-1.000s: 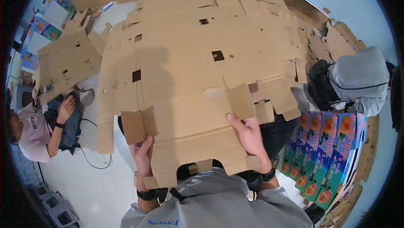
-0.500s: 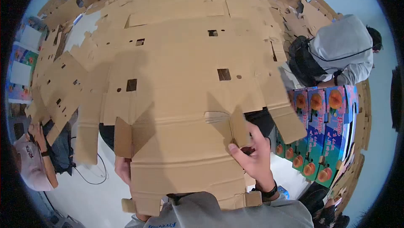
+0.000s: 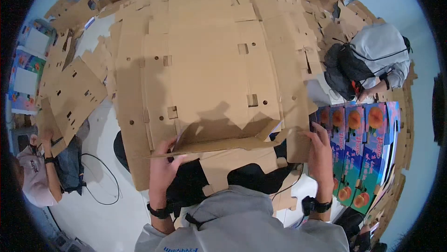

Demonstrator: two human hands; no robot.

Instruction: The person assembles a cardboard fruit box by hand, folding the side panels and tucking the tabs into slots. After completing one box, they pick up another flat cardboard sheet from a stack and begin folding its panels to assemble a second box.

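A large brown cardboard box blank with square cut-outs and small round holes lies in front of me. Its near panel stands raised, with corner flaps folded inward. My left hand is closed on the left end of that raised panel, thumb on the near side. At the right, my right hand has its fingers bent at the edge of the right side flap. Part of its grip is hidden.
Flattened cardboard is stacked beneath and beyond the blank. Colourful printed fruit boxes stand at the right, near a seated co-worker. Another person handles cardboard at the left. A black cable curls on the white floor.
The near panel has gone from flat to raised. My left hand has moved up to its left end. My right hand has left the corner flap and moved right to the side flap.
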